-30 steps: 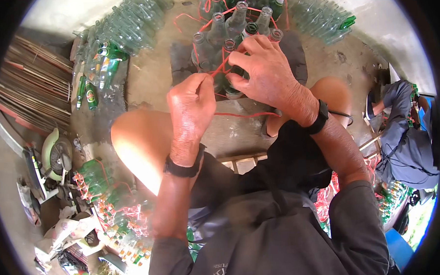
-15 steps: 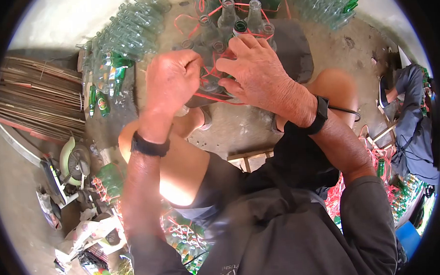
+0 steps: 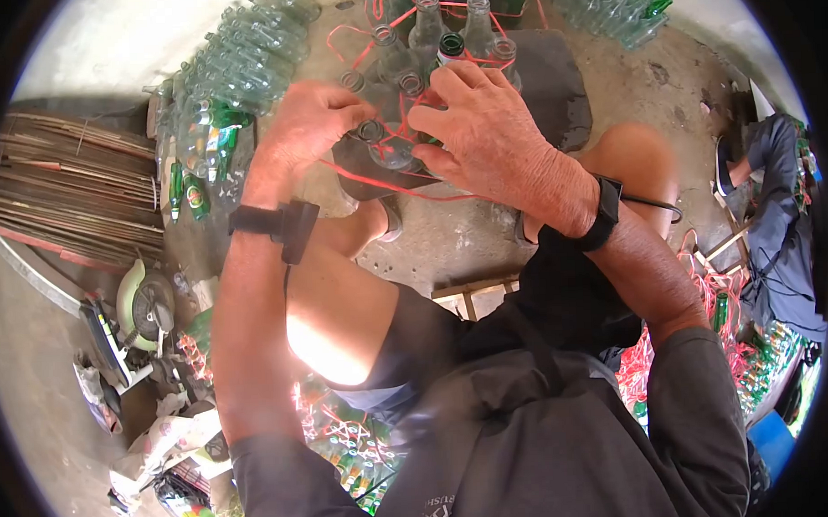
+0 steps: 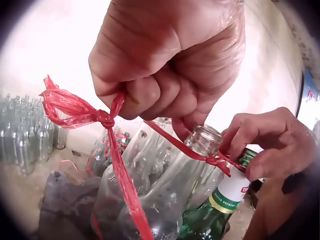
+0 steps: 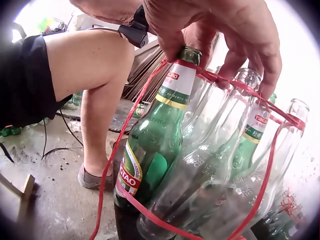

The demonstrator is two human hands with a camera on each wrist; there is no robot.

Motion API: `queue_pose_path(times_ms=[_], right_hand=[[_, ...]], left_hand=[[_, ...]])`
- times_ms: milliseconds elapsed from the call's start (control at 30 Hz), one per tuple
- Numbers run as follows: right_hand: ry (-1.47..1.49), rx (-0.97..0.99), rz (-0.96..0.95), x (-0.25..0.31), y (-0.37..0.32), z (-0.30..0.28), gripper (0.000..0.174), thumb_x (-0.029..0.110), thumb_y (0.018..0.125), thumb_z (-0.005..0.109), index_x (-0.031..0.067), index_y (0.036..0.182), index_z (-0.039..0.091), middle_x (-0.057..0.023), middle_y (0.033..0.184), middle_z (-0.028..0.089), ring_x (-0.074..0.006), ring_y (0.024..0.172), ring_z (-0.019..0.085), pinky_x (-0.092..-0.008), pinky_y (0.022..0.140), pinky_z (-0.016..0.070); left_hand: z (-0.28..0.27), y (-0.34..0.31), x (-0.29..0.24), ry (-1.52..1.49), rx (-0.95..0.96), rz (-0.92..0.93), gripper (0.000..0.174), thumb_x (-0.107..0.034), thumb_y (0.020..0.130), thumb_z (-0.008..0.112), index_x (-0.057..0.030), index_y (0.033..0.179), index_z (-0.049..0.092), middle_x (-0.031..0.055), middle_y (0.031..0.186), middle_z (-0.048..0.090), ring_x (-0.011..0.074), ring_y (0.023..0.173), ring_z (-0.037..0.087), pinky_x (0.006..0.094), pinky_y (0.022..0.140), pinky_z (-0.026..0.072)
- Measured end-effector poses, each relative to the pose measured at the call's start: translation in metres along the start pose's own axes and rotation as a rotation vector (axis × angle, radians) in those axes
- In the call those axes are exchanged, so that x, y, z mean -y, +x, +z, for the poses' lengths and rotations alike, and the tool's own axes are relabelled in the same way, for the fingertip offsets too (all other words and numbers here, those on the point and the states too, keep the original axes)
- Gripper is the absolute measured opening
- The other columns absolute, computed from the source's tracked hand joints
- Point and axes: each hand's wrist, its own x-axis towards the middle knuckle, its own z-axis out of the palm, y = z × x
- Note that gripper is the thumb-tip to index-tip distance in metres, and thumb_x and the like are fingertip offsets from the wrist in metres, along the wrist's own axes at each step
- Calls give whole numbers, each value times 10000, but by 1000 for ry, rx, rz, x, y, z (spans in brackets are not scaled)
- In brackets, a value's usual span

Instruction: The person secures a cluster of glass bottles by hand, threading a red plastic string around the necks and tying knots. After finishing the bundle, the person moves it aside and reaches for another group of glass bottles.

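Observation:
A cluster of clear glass bottles (image 3: 427, 28) and green beer bottles (image 5: 157, 125) stands upright in front of me, with red plastic string (image 5: 257, 200) around the necks and bodies. My left hand (image 3: 307, 127) is at the cluster's left side, its fingers curled around the red string (image 4: 126, 182). A knot (image 4: 105, 118) with a loop sits beside that fist in the left wrist view. My right hand (image 3: 496, 133) grips the neck of the near green bottle, thumb on one side. Its other fingers (image 5: 272, 65) reach over the string and the clear bottle necks.
Clear bottles (image 3: 243, 59) are stacked along the left wall, more (image 3: 611, 15) at the right. Another tied bundle stands behind the cluster. Wooden strips (image 3: 74, 188) and a fan-like object (image 3: 145, 304) lie at left. Another person's leg (image 3: 767, 191) is at right.
My left hand has moved left and away from the right hand, and a red string now stretches below it. The right hand stays at the bottle necks. The head view has shifted slightly.

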Motion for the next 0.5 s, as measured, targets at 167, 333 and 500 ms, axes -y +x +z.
queue_pose_path(times_ms=[167,333,500], right_hand=[[26,-21,-9,-3,-1,2,239,318,816,786,164,996,758,-102,1072,615,-330,1105,594,-481,928,497],[40,-55,-21,-6,2,3,242,308,790,786,156,975,750,-105,1065,617,-337,1096,595,-474,918,500],[58,-123,-41,1,0,-2,306,280,722,847,95,926,715,-131,1104,605,-341,1122,580,-477,949,499]], left_hand=[[6,-2,7,24,-25,-5,207,-159,940,760,6,1043,829,40,801,762,82,745,619,288,698,511],[13,-11,12,78,-125,117,208,-152,943,741,8,1053,818,57,770,746,81,717,612,292,678,506],[15,-12,12,26,-153,110,241,-205,917,729,-22,1037,829,154,771,760,163,669,681,345,661,532]])
